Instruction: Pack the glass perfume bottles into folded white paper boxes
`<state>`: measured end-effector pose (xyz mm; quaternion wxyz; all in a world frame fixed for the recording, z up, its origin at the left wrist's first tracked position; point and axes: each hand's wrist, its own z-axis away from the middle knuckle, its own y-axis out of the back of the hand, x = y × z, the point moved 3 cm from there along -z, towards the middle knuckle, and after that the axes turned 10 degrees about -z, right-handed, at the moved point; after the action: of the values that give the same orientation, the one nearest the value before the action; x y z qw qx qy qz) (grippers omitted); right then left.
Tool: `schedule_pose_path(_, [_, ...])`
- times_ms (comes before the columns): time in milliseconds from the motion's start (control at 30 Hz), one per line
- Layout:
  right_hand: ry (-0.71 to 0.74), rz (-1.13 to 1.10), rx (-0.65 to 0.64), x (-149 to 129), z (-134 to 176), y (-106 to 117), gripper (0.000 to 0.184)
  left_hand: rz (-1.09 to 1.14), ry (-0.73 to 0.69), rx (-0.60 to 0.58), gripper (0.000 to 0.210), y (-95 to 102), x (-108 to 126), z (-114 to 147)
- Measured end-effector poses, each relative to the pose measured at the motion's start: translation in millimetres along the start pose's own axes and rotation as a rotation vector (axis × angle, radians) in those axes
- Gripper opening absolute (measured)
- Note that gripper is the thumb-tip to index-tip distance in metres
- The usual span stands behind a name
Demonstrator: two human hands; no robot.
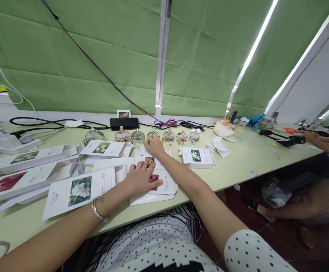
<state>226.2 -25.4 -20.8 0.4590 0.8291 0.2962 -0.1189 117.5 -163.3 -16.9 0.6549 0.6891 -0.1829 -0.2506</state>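
My left hand (141, 176) lies flat with spread fingers on white printed boxes (167, 185) that carry flower pictures, one of them dark pink. Just beyond it, my right hand (153, 146) is closed with its fingers curled at the far end of these boxes. Whatever those fingers hold, if anything, is hidden. Directly behind the right hand stands a round glass bottle (153, 133), partly covered by it; I cannot tell whether they touch. Other round bottles stand in the same row, among them a clear one (138, 135) and a pinkish one (182, 136).
More flat white boxes (81, 190) spread over the left of the table. Another box (198, 156) lies to the right. A black phone (124, 123) and cables (168, 123) are at the back. Black tape dispenser-like tool (283, 138) and a person's arm (320, 139) are far right.
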Motion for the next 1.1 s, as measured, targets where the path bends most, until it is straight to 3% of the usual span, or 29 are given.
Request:
schedule_pose_path(133, [0.003, -0.019, 0.006, 0.1, 1.4, 1.5, 0.008, -0.009, -0.003, -0.005, 0.081, 0.0, 0.1, -0.3])
schedule_pose_path(367, [0.008, -0.035, -0.024, -1.5, 3.2, 2.6, 0.022, 0.002, -0.006, 0.001, 0.081, 2.4, 1.0, 1.1])
schedule_pose_path(767, [0.016, -0.045, -0.051, 0.5, 1.0, -1.3, 0.018, -0.025, -0.012, -0.006, 0.080, 3.1, 2.1, 0.9])
schedule_pose_path(1100, [0.016, -0.026, -0.034, 0.1, -1.3, -2.0, 0.027, -0.034, -0.013, -0.004, 0.080, 2.3, 0.9, 1.3])
